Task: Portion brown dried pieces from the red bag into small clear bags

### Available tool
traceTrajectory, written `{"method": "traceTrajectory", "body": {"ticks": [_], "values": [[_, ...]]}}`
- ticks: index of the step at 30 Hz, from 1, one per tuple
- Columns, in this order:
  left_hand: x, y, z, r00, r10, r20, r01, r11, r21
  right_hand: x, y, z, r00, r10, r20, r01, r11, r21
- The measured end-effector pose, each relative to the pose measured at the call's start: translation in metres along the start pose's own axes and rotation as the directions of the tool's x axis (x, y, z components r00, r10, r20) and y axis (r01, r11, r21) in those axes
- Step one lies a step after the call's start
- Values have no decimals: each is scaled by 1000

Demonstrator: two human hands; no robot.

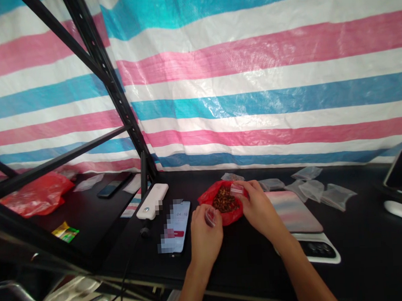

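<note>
A red plastic bag (233,219) lies open on the black table, filled with small brown dried pieces (226,200) whose kind I cannot make out. At its front left edge, my left hand (205,234) is closed, with a small clear zip bag (210,217) pinched between thumb and fingers. Over the right side of the red bag, my right hand (261,208) pinches another clear zip bag (236,190) that has a red and white striped top. Both zip bags look empty, though fingers cover parts of them.
Left of my hands lie a lit phone (178,229) and a white power bank (153,201). Several clear zip bags (312,190) are spread at the right, behind a pinkish flat case (295,213) resting on a white device (329,248). A black metal post (116,96) rises at the left.
</note>
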State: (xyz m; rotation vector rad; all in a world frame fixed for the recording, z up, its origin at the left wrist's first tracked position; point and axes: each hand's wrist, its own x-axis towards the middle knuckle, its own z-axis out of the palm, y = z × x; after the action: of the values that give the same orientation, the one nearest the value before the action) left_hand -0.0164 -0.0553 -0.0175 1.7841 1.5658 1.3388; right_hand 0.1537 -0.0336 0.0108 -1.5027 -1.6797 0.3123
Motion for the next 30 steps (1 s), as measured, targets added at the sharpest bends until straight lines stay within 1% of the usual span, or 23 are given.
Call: {"method": "traceTrajectory", "body": {"ticks": [3, 4, 5, 7, 9, 10, 11, 13, 15, 16, 17, 20, 22, 24, 26, 28, 30], "values": [[-2, 1, -1, 999, -17, -50, 19, 999, 43, -3, -4, -9, 989, -85, -121, 93, 994, 55], [-3, 2, -2, 997, -8, -76, 15, 996, 88, -5, -4, -13, 985, -109, -133, 118, 991, 59], [-5, 4, -2, 995, 8, -99, 7, 989, 146, -8, -3, -16, 985, -121, -120, 128, 991, 48], [-9, 7, -2, 993, 45, -111, -13, 963, 270, -14, 0, -23, 995, -98, -13, 98, 995, -22], [-12, 10, -2, 993, 62, -104, -22, 937, 349, -19, 4, -30, 991, -32, 129, 51, 988, -143], [-13, 11, -2, 991, 67, -117, -20, 932, 363, -20, 5, -34, 986, -5, 169, 42, 976, -214], [-14, 11, -1, 986, 79, -145, -21, 930, 366, -22, 5, -37, 984, 6, 176, 45, 957, -285], [-13, 11, 0, 969, 115, -219, -32, 935, 352, -21, 0, -43, 995, -24, 99, 63, 911, -408], [-9, 10, 0, 958, 132, -254, -42, 943, 331, -14, -9, -44, 997, -81, 14, 78, 873, -481], [-8, 9, 1, 961, 119, -248, -36, 948, 316, -8, -14, -42, 995, -103, 12, 96, 864, -494], [-6, 9, 2, 968, 90, -233, -17, 955, 298, -2, -19, -38, 992, -118, 43, 123, 860, -495], [-4, 7, 8, 985, -33, -168, 76, 963, 258, 20, -27, -19, 967, -128, 221, 224, 840, -495], [-5, 6, 16, 987, -96, -127, 126, 960, 248, 31, -24, -5, 953, -103, 285, 247, 810, -532], [-5, 4, 23, 987, -120, -104, 141, 965, 223, 37, -18, 6, 955, -70, 289, 231, 787, -573], [-4, 3, 29, 988, -118, -102, 133, 978, 163, 39, -10, 12, 961, -54, 273, 211, 781, -588], [-1, 3, 33, 987, -116, -109, 125, 989, 82, 39, -5, 13, 957, -66, 281, 221, 796, -564], [2, 3, 35, 984, -132, -117, 134, 991, 5, 39, -2, 13, 944, -99, 315, 255, 823, -507]]}}
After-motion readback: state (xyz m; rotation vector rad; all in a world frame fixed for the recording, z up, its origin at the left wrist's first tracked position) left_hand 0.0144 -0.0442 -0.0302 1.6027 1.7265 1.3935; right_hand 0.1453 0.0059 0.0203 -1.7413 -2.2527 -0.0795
